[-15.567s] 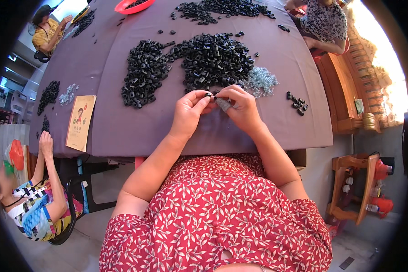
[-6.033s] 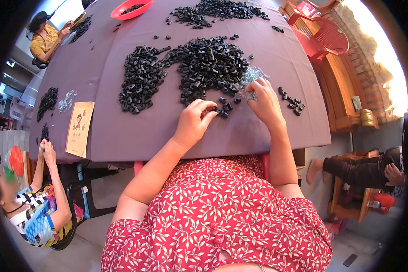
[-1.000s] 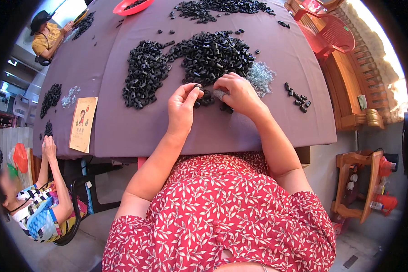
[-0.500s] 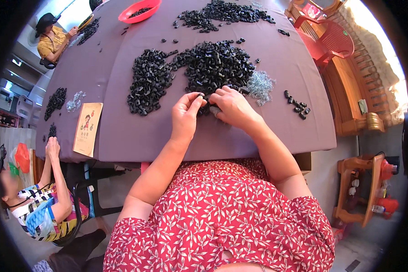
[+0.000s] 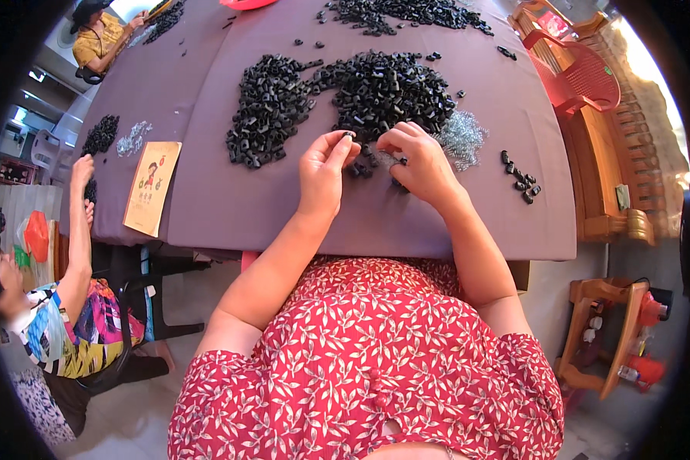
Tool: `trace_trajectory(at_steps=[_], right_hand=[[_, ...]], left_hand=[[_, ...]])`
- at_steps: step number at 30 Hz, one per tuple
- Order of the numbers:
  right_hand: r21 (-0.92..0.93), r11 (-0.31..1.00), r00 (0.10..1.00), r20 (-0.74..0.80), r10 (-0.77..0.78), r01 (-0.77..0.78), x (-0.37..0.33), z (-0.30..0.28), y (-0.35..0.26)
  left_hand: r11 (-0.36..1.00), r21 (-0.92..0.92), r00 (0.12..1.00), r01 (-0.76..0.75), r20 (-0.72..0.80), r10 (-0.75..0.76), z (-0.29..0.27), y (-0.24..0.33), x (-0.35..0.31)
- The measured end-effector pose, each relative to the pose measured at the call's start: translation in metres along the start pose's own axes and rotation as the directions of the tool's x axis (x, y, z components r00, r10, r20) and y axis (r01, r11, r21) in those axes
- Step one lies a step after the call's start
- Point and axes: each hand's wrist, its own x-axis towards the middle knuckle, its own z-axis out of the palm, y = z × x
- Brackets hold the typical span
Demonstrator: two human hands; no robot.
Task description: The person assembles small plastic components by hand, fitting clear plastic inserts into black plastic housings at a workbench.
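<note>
My left hand (image 5: 323, 170) is closed in a pinch, a small black plastic piece (image 5: 349, 135) between thumb and fingertips. Just to its right, my right hand (image 5: 423, 162) is curled with the fingers bent inward. Something dark shows by its thumb and fingertips, too small to make out. Both hands are over the near edge of a large heap of black plastic pieces (image 5: 391, 92). A few loose black pieces lie below and between the hands. Beside the right hand is a pile of thin silvery springs (image 5: 463, 139).
Another black heap (image 5: 268, 115) lies left, with several pieces (image 5: 520, 178) at right. A booklet (image 5: 152, 188) rests on the brown tablecloth (image 5: 299, 222). Co-workers sit at the left (image 5: 77, 322) and far left (image 5: 98, 42). A red chair (image 5: 583, 77) stands at right.
The view has shifted, so the table sits higher in the picture. My hands are slightly farther apart. The near co-worker at left has separated their hands, one reaching forward to a black pile.
</note>
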Motion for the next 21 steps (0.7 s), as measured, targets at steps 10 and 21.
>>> trace_trajectory(at_steps=[10, 21], right_hand=[[0.026, 0.998, 0.978, 0.198, -0.062, 0.058, -0.005, 0.004, 0.004], [0.181, 0.983, 0.997, 0.072, -0.026, 0.013, -0.004, 0.003, 0.007]], left_hand=[[1.0, -0.014, 1.0, 0.004, 0.005, -0.004, 0.001, 0.0, -0.002], [1.0, 0.004, 1.0, -0.013, 0.015, 0.013, 0.001, -0.002, -0.002]])
